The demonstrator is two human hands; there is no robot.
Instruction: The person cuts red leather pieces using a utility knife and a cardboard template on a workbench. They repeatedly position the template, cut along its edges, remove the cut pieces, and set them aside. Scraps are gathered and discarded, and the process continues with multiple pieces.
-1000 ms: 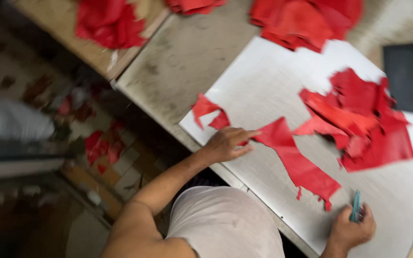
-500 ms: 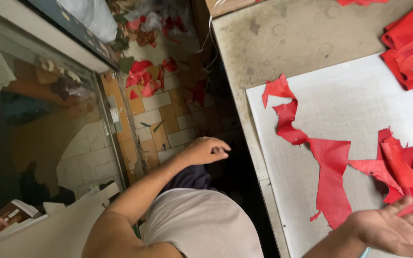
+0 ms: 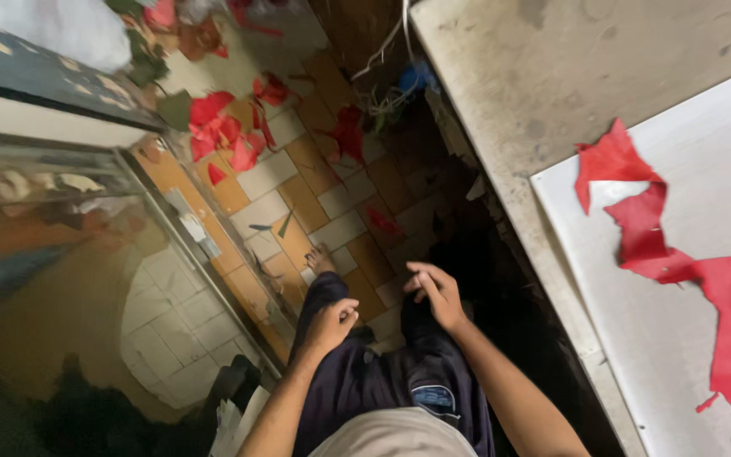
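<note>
Both your hands are empty: left hand (image 3: 331, 323) loosely curled, right hand (image 3: 435, 292) open above dark trousers (image 3: 365, 372). Red leather scraps (image 3: 221, 135) on tiled floor (image 3: 331, 203) at 11 o'clock risk slipping.

My left hand (image 3: 331, 324) and right hand (image 3: 435, 292) hang side by side, apart, above my trousers (image 3: 382, 372) and the tiled floor (image 3: 314, 199). The table (image 3: 551, 93) stands to my right. A board (image 3: 704, 211) lies on it, and a long scrap (image 3: 636, 211) lies on the board. More scraps (image 3: 221, 135) lie on the floor ahead to my left.
</note>
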